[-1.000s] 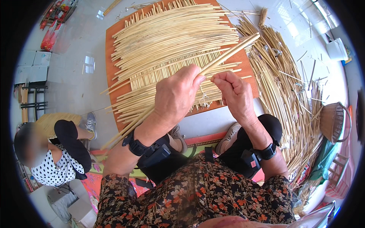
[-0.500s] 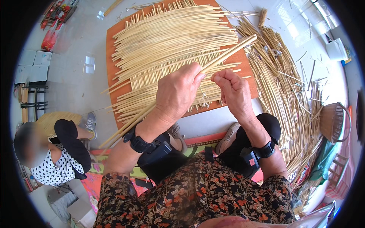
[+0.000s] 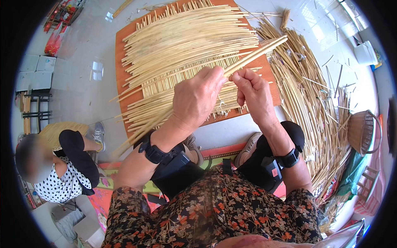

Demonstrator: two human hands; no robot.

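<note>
My left hand is closed around a few long, pale yellow stalks. They slant from below my left wrist up to the right, over the table. Right beside it, my right hand is closed, thumb and forefinger pinched close to the stalks; what sits between them, if anything, is too small to make out. Underneath lies a crisscross layer of similar stalks, some running across and others lengthwise. It rests on an orange-brown board, and a bit of white thread shows near its front edge.
A large heap of loose stalks covers the floor on the right, with a wicker basket beyond it. At left sits another person in a dotted top, near a round woven piece. White boxes stand against the left side.
The held stalks have shifted toward the upper right, their far ends now reaching farther out. My right hand has risen slightly and come closer to my left.
</note>
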